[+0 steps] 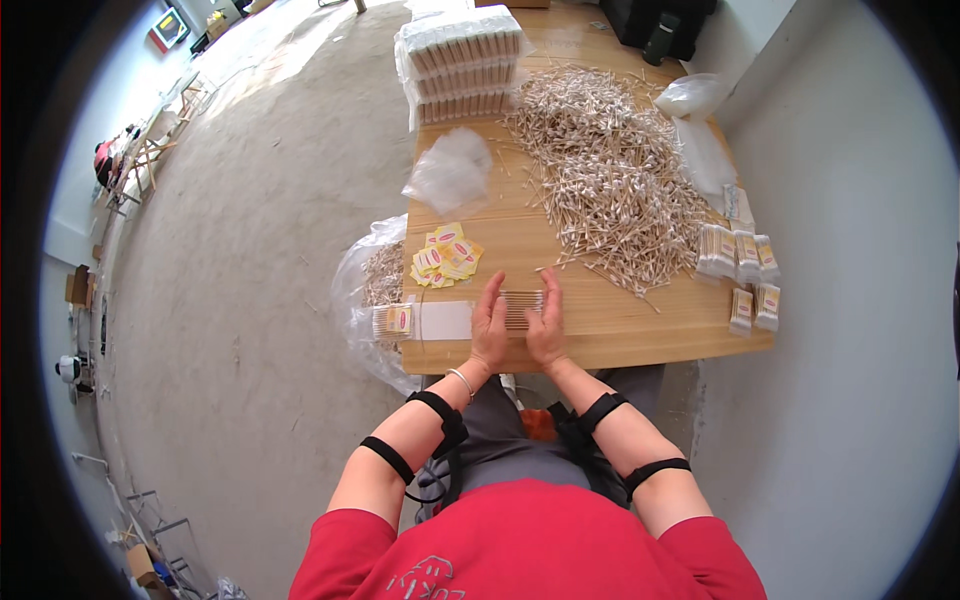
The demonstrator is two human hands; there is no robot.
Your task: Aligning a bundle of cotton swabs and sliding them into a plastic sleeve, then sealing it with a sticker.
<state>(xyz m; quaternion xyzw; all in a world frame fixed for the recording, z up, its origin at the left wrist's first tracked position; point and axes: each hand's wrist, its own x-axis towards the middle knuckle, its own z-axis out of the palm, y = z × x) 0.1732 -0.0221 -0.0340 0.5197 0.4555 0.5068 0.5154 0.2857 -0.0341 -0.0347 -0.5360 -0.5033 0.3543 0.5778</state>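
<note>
I'm flanking one swab row (521, 308), left hand (488, 328) and right hand (546, 332) both uncurled; one filled packet (393, 321) is lying leftward, one swab heap (610, 185) sprawling beyond.

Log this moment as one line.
left hand, right hand: either side of swab row | table: yellow cards, loose swab heap

One swab row (523, 308), one bracelet (463, 381), four armbands (388, 459).
</note>
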